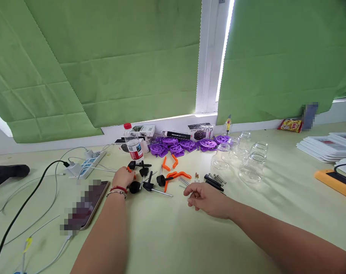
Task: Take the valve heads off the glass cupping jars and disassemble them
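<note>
My left hand (123, 178), with a red string and a bangle at the wrist, is closed on an orange handle (134, 176) that shows at its fingertips. Part of the grip is hidden. Beside it lie several black plastic knobs (148, 185), some with metal rods (163, 193). More bent orange handles (178, 174) lie to the right. My right hand (203, 198) hovers low over the table, fingers loosely curled and apart, nothing visible in them. Close to it are black cylinders (214, 184), small springs (218, 179) and thin metal pins (184, 181).
Behind stand purple plastic discs (187, 144), small boxes (201, 131) and a red-capped bottle (133, 144). Several clear glass jars (250, 167) stand to the right, near stacked white booklets (324, 148). At left are a phone (97, 198), a power strip (90, 165) and cables.
</note>
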### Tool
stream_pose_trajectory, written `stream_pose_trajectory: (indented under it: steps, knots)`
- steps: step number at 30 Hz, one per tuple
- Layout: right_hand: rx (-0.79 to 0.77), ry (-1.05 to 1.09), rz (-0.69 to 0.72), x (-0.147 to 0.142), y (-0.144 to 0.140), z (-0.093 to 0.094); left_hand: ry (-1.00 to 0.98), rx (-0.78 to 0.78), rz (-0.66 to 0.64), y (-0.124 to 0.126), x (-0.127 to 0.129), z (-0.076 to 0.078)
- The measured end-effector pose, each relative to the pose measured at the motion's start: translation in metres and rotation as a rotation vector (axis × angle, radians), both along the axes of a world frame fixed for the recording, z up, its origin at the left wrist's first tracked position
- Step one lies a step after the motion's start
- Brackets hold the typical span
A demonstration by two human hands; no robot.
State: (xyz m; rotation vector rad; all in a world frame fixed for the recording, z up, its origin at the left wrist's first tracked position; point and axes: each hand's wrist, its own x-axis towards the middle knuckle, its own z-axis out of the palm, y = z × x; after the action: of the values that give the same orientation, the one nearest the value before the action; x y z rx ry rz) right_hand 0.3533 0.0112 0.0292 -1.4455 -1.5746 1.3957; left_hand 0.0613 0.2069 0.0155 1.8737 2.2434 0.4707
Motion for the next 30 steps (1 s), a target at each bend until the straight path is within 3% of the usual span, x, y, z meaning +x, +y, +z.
stream_pose_trajectory:
  steps: [5,11,14,16,17,19,21,26,30]
  knots:
    - [0.002,0.063,-0.006,0.01,-0.007,-0.005,-0.092,0.116,0.066,-0.003,-0.003,0.007]
    - [0.017,0.114,-0.101,0.023,-0.003,0.0,-0.222,0.332,0.048,-0.036,0.008,0.044]
    - [0.133,0.138,-0.161,0.026,-0.003,0.007,-0.418,0.431,-0.163,-0.068,0.029,0.068]
    - [0.243,0.143,-0.187,0.025,-0.004,0.011,-0.564,0.341,-0.371,-0.09,0.046,0.079]
    - [0.287,0.137,-0.187,0.024,-0.004,0.012,-0.636,0.223,-0.493,-0.099,0.056,0.082]
    - [0.318,0.117,-0.138,0.021,-0.006,0.012,-0.723,-0.064,-0.684,-0.113,0.074,0.082]
    - [0.251,0.11,-0.086,0.018,-0.008,0.01,-0.725,-0.211,-0.748,-0.121,0.09,0.073]
    - [-0.021,0.315,-0.163,0.013,-0.01,0.002,-0.571,0.041,-0.788,-0.124,0.113,0.044]
    - [-0.059,0.347,-0.209,0.007,-0.01,-0.004,-0.395,0.025,-0.896,-0.129,0.118,0.037]
